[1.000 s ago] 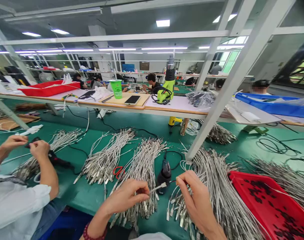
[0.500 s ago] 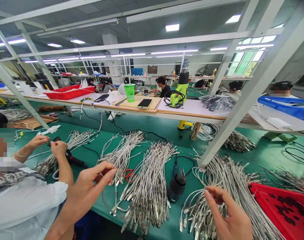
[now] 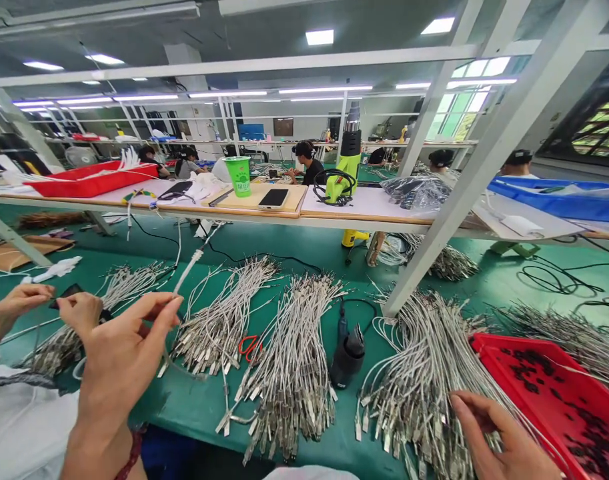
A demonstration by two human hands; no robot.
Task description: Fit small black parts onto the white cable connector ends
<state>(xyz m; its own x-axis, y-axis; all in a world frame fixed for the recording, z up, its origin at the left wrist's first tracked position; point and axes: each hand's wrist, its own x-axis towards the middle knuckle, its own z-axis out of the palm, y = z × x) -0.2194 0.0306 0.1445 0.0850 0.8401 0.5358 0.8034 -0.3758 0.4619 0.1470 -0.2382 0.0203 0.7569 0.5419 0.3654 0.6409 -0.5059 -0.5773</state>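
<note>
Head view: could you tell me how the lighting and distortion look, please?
Head view: even overhead light, ceiling panels blown white; wide lens slants the white frame post; left hand, pinching a cable, looms slightly soft; cable bundles sharp.

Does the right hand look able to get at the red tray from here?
Probably yes: the right hand rests on the cable pile right beside the red tray, with nothing standing between them.
</note>
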